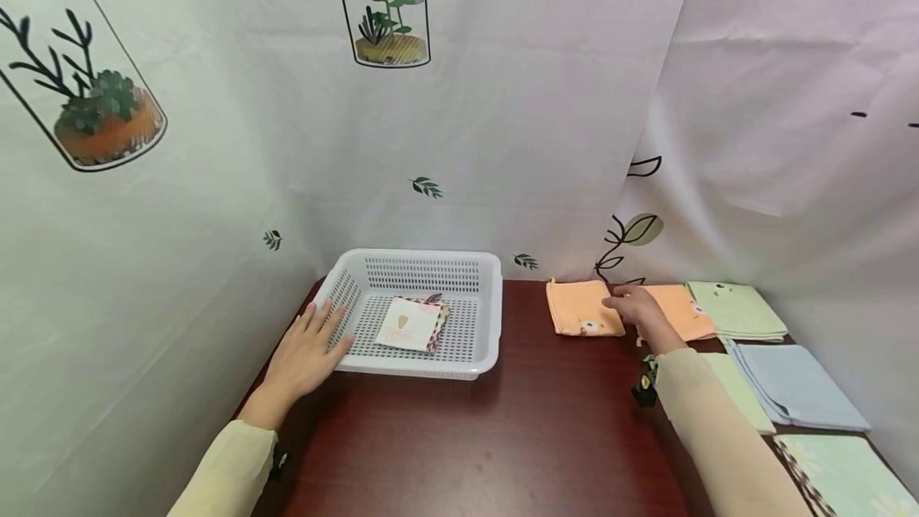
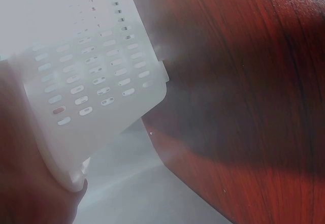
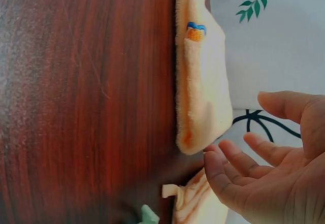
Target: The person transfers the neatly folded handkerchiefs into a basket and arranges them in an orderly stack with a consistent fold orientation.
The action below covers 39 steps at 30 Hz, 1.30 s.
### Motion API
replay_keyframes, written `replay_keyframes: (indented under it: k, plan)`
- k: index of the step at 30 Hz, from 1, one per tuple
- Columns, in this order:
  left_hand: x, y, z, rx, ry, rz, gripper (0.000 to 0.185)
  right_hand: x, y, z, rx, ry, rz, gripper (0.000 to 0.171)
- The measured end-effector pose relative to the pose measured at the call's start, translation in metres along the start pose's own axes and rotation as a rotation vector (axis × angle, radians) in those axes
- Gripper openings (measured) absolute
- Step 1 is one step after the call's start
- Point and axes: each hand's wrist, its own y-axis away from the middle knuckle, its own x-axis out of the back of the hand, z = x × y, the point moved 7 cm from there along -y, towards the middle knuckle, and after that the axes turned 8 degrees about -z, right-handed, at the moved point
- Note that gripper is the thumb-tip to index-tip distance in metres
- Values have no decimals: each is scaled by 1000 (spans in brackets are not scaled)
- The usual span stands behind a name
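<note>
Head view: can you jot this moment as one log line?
left hand: rests on white basket | right hand: open at folded orange towel | basket: one folded cloth

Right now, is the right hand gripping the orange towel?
No. In the right wrist view the right hand is open, its fingers just clear of the orange towel.

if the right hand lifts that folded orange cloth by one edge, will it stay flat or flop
The orange cloth looks soft and fuzzy, so it would likely droop. Its stacked layers may unfold. It probably weighs little, and the right hand, fingers relaxed beside it, isn't gripping it.
</note>
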Motion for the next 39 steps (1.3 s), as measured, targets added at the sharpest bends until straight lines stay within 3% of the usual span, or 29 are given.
replay_keyframes:
  k: [12, 22, 27, 39]
  plan:
    - [-2, 0, -3, 8, -7, 9, 69, -8, -15, 6, 6, 79, 51, 60]
    - [-3, 0, -3, 9, 12, 5, 69, -13, -24, 3, -45, 293, 94, 57]
    - [-3, -1, -3, 10, 13, 6, 70, -13, -24, 0, -40, 331, 108, 50]
    - [-3, 0, -5, 10, 13, 4, 70, -12, -16, 0, -13, 78, 91, 49]
